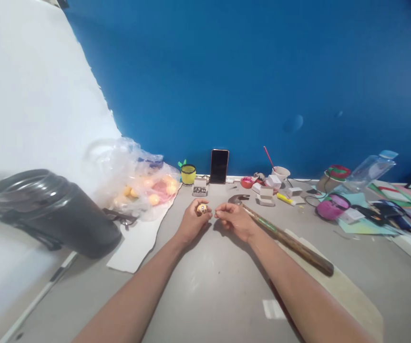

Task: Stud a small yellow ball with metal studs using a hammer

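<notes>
My left hand (190, 223) is closed round a small yellow-orange ball (201, 209) with dark and white marks on its front. Close by on the right, my right hand (236, 220) has thumb and forefinger pinched together, facing the ball; whatever they hold is too small to name. A narrow gap separates the two hands. Just beyond them sits a small open box (200, 188) with several shiny round pieces inside. A claw hammer (291, 239) with a wooden handle lies beside my right forearm, its head past my right hand.
At left, a big dark flask (62, 214) stands near a plastic bag (137, 181) with orange balls. A phone (219, 166) leans on the blue wall by a yellow cup (188, 175). Rightward are a paper cup (282, 172), yellow tube (285, 199), pink cup (331, 206) and clear bottle (372, 170).
</notes>
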